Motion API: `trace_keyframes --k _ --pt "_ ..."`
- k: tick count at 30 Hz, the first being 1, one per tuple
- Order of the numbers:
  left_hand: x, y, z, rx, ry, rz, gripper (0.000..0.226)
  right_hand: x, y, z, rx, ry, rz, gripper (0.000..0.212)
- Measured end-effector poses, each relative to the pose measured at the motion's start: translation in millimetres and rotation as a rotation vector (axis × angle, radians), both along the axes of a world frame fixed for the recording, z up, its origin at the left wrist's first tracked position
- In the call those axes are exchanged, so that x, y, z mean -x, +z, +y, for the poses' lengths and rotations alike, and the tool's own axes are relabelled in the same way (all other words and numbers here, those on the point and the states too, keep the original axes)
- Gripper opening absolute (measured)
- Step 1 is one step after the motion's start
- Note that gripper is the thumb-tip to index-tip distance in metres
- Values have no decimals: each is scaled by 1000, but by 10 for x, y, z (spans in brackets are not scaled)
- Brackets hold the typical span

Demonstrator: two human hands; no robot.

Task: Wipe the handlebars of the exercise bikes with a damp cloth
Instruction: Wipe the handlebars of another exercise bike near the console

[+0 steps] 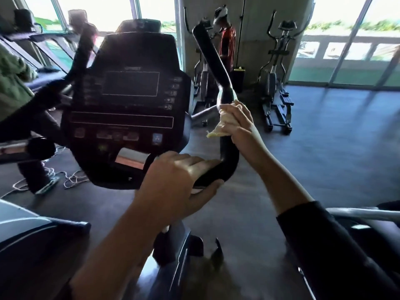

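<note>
Head view of an exercise bike. The right hand (pixel 237 124) clenches a pale yellow cloth (pixel 223 123) round the black handlebar (pixel 213 61), just below the bend where the bar rises toward its upper end; a loose corner of the cloth hangs free on the console side. The left hand (pixel 175 178) grasps the lower curved section of the same handlebar, fingers (pixel 194 162) over the top and thumb beneath. The dark console (pixel 129 105) stands directly left of both hands, its screen unlit. Two elliptical trainers (pixel 277 83) stand against a concrete pillar behind, with a person in a red shirt (pixel 227 44) between them. A green sleeve (pixel 13 83) enters at left; white cord (pixel 73 180) lies on the floor.
</note>
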State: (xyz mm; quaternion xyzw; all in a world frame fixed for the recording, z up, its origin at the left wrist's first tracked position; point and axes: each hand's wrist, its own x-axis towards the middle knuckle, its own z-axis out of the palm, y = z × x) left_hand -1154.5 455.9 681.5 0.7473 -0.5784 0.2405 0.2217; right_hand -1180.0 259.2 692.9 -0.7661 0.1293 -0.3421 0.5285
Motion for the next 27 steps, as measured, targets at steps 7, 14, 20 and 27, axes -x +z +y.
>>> trace_keyframes --k 7,14,20,27 --pt "-65 -75 89 21 -39 -35 39 387 -206 398 37 -53 33 57" --pt "-105 -77 181 40 -47 -44 39 248 -122 316 -15 -134 118 43" --pt "-142 -111 242 30 -10 -39 44 430 -269 580 34 -186 70 38" --pt "-202 -88 329 54 9 -24 45 297 -173 537 -34 -259 143 49"
